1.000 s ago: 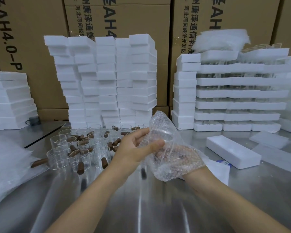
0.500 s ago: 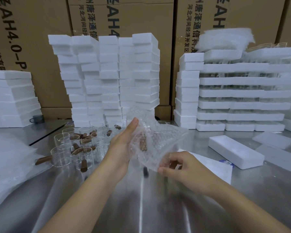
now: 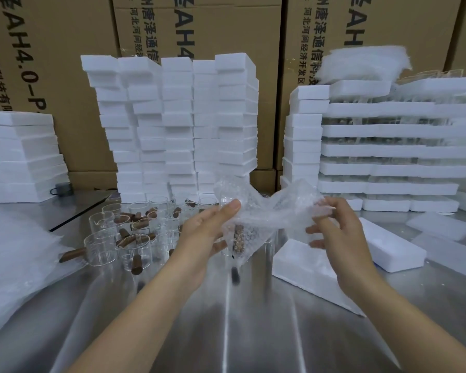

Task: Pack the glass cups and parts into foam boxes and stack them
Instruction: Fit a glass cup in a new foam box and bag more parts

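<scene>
step: a cup is being wrapped in a bubble bag [image 3: 267, 216] before it goes in foam; this is my judgement
left hand [image 3: 207, 232]: thumb and fingers pinch the left edge of the bag, above the desk [image 3: 253, 332]
right hand [image 3: 334, 232]: fingers curled, pinching the right edge; the bag is spread between both hands
cup: a brown handle [image 3: 238, 238] shows through the wrap, low in the bag; the glass itself i cannot see clearly
other cups [image 3: 135, 232]: standing in a group on the desk, left of the hands, not wrapped
next move: probably close the loose wrap around the cup, then lay it in the foam box [image 3: 301, 267] just beside the right hand; glass breaks easily, so a gentle hold is needed
progress: filled stacks [image 3: 388, 152] stand at back right; many cups remain
writing: cartons [image 3: 65, 63] behind show "ah4.0-p", "泽通信" and a small line "河北河间经济开发区"; all cut off at the edges
</scene>
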{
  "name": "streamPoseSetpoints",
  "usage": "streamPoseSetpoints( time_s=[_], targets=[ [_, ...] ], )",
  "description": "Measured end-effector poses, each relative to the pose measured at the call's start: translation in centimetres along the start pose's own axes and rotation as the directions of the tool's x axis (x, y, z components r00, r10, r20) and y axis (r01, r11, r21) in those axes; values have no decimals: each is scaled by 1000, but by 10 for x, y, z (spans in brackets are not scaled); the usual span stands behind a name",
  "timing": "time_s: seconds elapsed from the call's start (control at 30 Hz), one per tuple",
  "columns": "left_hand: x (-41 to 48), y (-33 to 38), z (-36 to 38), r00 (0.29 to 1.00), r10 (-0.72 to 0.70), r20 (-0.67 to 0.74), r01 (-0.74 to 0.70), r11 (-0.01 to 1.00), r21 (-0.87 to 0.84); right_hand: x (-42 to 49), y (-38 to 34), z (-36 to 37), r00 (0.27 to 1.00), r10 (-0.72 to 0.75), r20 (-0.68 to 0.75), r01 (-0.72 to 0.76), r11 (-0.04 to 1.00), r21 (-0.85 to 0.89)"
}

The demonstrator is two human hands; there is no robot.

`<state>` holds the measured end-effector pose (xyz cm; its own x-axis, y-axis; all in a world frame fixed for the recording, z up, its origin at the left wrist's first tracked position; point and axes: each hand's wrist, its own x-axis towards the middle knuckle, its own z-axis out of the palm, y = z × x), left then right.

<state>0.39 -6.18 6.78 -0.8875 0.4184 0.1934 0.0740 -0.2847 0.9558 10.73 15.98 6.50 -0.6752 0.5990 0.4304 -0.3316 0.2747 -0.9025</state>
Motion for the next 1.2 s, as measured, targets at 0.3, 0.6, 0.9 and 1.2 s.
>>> streamPoseSetpoints(
  time_s=[0.3,0.6,0.9,1.2],
  targets=[
    [-9,-1,11,996,20,91,-24,999,49,-17,-1,5,696,335,635,-422,907,-15],
    [-9,-5,19,991,33,128,-49,991,121,-5,3,6,840,163,517,-325,914,241],
    [-7,-14,22,965,75,250,-146,948,282,-5,9,8,895,97,435,-153,984,95],
    [-4,-17,20,970,26,243,-88,964,250,-4,1,4,920,-6,392,-14,999,49]
  ],
)
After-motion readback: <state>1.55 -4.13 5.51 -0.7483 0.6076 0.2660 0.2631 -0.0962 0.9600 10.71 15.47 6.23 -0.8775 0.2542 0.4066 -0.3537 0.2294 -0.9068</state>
